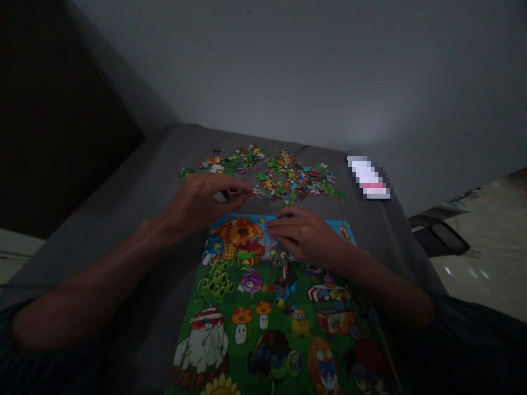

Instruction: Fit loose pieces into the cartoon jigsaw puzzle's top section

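Loose puzzle pieces (296,181) lie beyond the pinched-shut left hand (201,196); right hand (307,236), grip unclear.

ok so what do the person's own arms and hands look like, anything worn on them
The left hand and right hand are bare, with no glove or watch visible. Dark, bluish, loose-looking sleeves end around the elbows, leaving the forearms uncovered. Dim light hides finer detail.

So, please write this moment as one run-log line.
left hand: beside loose puzzle pieces | right hand: over far edge of picture board | lit phone: right of pieces
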A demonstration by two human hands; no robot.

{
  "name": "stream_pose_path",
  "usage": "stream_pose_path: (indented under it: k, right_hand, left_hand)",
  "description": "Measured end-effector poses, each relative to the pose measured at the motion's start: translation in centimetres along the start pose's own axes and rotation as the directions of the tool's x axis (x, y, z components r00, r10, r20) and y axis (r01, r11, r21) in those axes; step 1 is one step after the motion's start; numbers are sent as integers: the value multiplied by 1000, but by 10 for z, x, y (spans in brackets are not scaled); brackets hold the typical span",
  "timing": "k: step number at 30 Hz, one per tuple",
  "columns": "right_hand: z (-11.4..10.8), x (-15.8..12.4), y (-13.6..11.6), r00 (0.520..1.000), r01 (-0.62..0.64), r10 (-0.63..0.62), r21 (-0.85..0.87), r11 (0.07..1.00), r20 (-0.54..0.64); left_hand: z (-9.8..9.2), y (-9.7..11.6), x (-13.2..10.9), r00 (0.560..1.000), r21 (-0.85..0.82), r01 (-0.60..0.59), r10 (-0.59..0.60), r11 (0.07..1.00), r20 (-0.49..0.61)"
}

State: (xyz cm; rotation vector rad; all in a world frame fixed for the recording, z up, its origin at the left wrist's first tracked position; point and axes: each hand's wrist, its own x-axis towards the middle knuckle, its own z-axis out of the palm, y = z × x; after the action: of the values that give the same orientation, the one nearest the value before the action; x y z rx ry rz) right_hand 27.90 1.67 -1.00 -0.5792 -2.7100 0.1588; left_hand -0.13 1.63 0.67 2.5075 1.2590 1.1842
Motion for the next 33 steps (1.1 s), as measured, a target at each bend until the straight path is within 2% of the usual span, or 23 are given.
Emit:
stream_pose_path:
  k: [5,11,17,21,25,28,31,33]
  right_hand:
    - [-2,2,-2,998,-40,35,80,996,61]
    - [-14,-6,5,995,-91,95,114,989,-25]
    - [-21,-17,8,987,-57,58,-9,998,152]
    - [-19,-20,11,985,-40,46,-39,998,169]
    - [-23,-18,6,996,-63,62,7,998,68]
    - [-29,-15,-8,992,-93,97,62,994,-77]
    - [-37,-12,-25,971,0,5,23,1000,-240]
    - [-43,-13,-30,954,52,-68,-63,997,-291]
  left_hand:
    - [-1,1,1,999,1,0,0,1000,42]
    - [-1,2,1,996,19,-2,0,1000,88]
    - [-2,2,0,994,1,-48,48,999,97]
    - [-2,0,0,989,-19,-86,88,996,117]
    - [0,0,-2,974,-67,-159,167,985,150]
    - [2,14,-4,962,-127,-210,229,969,152]
    - [3,38,-8,950,-256,-283,308,924,60]
    - [2,51,-12,941,-316,-309,337,897,39]
